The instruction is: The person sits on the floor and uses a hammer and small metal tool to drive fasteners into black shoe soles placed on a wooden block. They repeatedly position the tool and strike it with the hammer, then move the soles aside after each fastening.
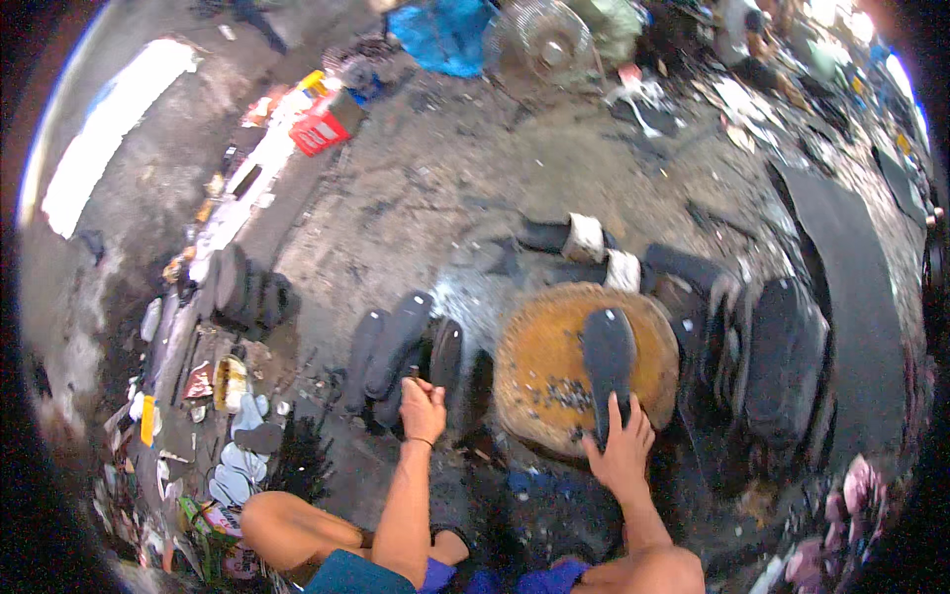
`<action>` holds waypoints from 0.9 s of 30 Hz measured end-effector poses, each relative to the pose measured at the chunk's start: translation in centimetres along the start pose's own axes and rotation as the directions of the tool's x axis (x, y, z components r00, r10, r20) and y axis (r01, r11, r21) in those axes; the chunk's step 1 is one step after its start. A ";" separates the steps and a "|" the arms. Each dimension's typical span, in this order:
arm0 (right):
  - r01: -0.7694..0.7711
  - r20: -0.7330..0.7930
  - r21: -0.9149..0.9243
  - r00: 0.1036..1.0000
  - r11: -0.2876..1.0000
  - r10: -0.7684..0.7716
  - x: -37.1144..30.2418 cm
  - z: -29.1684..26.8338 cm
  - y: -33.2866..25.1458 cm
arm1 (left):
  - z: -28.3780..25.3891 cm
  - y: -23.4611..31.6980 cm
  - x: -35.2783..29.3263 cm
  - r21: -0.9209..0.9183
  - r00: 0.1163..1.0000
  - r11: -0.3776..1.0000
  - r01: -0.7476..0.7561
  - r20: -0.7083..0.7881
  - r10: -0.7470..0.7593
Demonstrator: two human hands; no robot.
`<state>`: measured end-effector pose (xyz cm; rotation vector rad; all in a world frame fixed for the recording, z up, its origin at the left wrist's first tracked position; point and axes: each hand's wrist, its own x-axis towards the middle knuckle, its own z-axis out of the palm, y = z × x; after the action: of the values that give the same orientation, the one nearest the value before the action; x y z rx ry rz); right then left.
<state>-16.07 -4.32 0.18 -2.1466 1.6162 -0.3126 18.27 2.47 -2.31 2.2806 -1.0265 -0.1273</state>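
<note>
At the far left of the frame, small scraps and packets (213,381) lie scattered over the dirty floor (416,188), and a short stack of dark round pieces (242,287) stands just above them. A red box (319,131) sits in the upper left. Left of centre, several dark shoe soles (396,346) lie fanned together on the floor. Just below them the left hand (423,408) is curled into a fist around a small tool (414,373), of which only a short tip shows above the fingers; what kind of tool it is cannot be told.

Right of centre sits a round, rust-coloured block (539,361) with dark specks on its face. A single dark sole (609,358) lies on the block, pointing toward the top of the frame. The right hand (621,447) rests on the near end of this sole, fingers spread and pressing it down against the block.

Further right, more dark soles (782,361) stand stacked on edge, and a long dark rubber sheet (856,297) curves along the right side. At the top centre lie a blue bag (442,35) and a round wire fan guard (544,40).
</note>
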 end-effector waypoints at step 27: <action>-0.225 0.157 0.902 0.966 0.369 0.206 -5.0 -0.4 4.6 | 5.9 18.7 -9.6 -0.665 0.677 0.567 0.486 0.697 0.237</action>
<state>-21.66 -0.64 -1.25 -1.0283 1.1941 -0.8661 -2.31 -3.15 2.23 1.3458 -0.8313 -1.4152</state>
